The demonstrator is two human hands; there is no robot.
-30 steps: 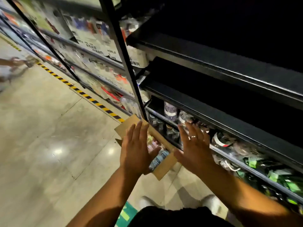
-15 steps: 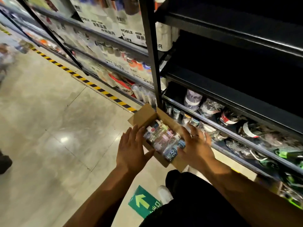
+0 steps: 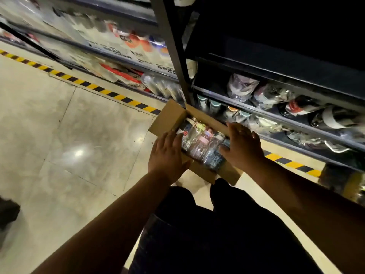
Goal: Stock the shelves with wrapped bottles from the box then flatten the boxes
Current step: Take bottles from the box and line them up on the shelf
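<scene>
An open cardboard box (image 3: 170, 116) stands on the floor against the foot of the dark shelving. Inside lie several plastic-wrapped bottles (image 3: 199, 145) with pink, clear and blue parts. My left hand (image 3: 167, 156) lies flat over the left side of the bundle and the box's near edge, fingers straight. On the bundle's right side is my right hand (image 3: 244, 148), its fingers spread over the box's far edge and its thumb touching the wrap. The low shelf (image 3: 300, 126) behind the box holds more wrapped bottles (image 3: 242, 87).
A black upright post (image 3: 173, 54) rises just behind the box. Yellow-black hazard tape (image 3: 102, 90) runs along the shelf base on the glossy tiled floor. The shelves to the left carry boxed goods. My dark-trousered legs are below the box. A dark shape sits at the left edge.
The view has dropped closer to the box. Both hands have come down from above it onto the wrapped bundle, one on each side.
</scene>
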